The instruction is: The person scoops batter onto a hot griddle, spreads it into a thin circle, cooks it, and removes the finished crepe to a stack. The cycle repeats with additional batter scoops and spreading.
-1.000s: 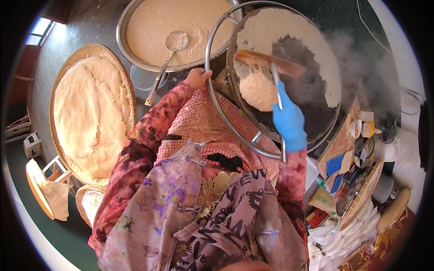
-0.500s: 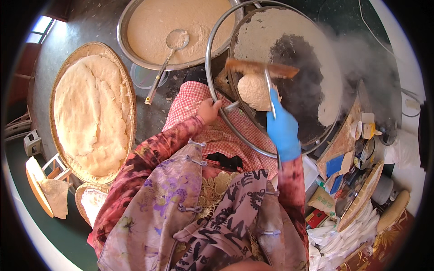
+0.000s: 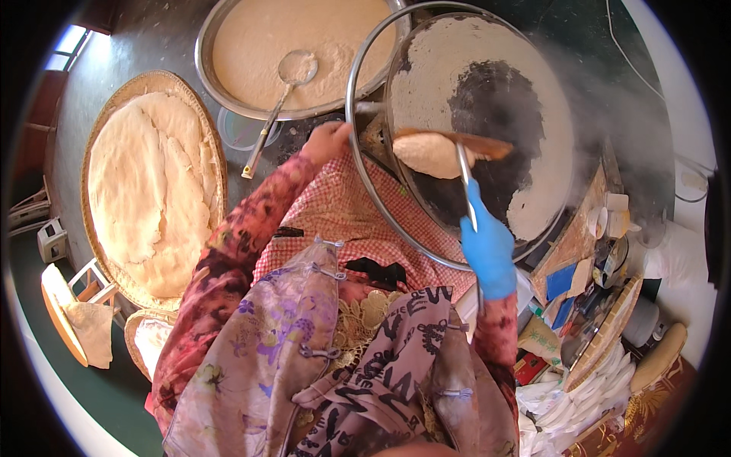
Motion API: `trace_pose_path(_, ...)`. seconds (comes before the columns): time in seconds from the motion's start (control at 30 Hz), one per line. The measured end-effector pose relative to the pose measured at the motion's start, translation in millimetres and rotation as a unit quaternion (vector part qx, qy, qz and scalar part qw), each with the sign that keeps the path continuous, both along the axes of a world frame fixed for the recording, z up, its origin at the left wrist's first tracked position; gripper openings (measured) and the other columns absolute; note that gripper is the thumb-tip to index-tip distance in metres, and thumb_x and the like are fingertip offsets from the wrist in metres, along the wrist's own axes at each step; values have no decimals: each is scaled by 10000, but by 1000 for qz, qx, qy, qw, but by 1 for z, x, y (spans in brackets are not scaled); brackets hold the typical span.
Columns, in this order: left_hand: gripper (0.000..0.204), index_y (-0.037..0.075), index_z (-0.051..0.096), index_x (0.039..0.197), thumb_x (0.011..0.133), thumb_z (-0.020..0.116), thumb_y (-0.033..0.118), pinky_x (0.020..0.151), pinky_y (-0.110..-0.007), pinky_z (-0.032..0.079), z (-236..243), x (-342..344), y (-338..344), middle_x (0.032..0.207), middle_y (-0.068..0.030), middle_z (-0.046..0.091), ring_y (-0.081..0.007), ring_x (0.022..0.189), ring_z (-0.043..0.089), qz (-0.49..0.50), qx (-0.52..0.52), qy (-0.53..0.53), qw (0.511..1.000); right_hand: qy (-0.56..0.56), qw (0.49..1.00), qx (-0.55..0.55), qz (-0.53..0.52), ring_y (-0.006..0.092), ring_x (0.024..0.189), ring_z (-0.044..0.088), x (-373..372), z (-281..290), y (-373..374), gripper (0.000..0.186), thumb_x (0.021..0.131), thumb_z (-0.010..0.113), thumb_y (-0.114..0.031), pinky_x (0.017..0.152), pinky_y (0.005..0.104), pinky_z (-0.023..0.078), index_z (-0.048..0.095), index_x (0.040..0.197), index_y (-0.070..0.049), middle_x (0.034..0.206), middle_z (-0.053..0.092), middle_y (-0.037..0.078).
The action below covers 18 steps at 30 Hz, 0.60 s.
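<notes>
My gloved right hand (image 3: 489, 247) is closed round the metal handle of a wooden batter spreader (image 3: 481, 145). Against its blade sits a lump of pale batter (image 3: 428, 155), partly covered by the wood. Both are over a round dark griddle (image 3: 493, 103), where a thin layer of batter (image 3: 449, 46) curves round the far and right sides. A metal ring (image 3: 355, 171) circles the griddle, and my bare left hand (image 3: 327, 142) grips its left side. Steam drifts off the right of the griddle.
A wide metal basin of batter (image 3: 251, 38) stands beyond my left hand, with a ladle (image 3: 298, 68) in it. At left, flat cooked sheets (image 3: 141, 190) lie on a woven tray (image 3: 90, 221). Boxes, bags and a wooden board (image 3: 582, 244) crowd the right.
The ring has turned clockwise, with my left hand moving away from me along it. My right hand has drawn the spreader and batter lump nearer and slightly right.
</notes>
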<state>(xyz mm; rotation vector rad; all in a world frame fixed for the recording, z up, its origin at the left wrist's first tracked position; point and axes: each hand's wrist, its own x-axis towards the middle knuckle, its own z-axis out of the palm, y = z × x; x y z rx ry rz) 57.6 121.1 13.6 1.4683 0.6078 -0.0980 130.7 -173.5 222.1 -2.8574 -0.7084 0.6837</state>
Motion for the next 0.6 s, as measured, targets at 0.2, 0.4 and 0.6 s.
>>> trace_pose_path(0.2, 324, 13, 592, 902, 914, 485, 319, 592, -252, 483, 11, -58, -105, 795, -41, 612, -123, 671, 585, 74, -182, 70, 978, -45, 986, 158, -17, 407, 681, 575, 16, -7, 9, 592, 808, 505, -152, 608, 457, 447, 319, 1361, -249, 739, 576, 235)
trace_pose_path(0.4, 370, -68, 579, 811, 881, 527, 292, 486, -316, 498, -8, -33, -74, 625, -97, 585, -193, 522, 598, 59, -9, 57, 997, -23, 999, 43, 11, 387, 636, 570, 8, -8, 6, 607, 802, 497, -128, 598, 449, 447, 311, 1369, -236, 695, 567, 211)
trace_pose_path(0.6, 348, -11, 565, 896, 898, 503, 332, 517, -274, 507, 0, 17, 4, 703, -87, 630, -171, 545, 597, -38, -62, 79, 994, -33, 996, 77, -24, 372, 640, 583, 31, 18, 35, 618, 791, 475, -135, 594, 454, 443, 294, 1371, -247, 701, 574, 211)
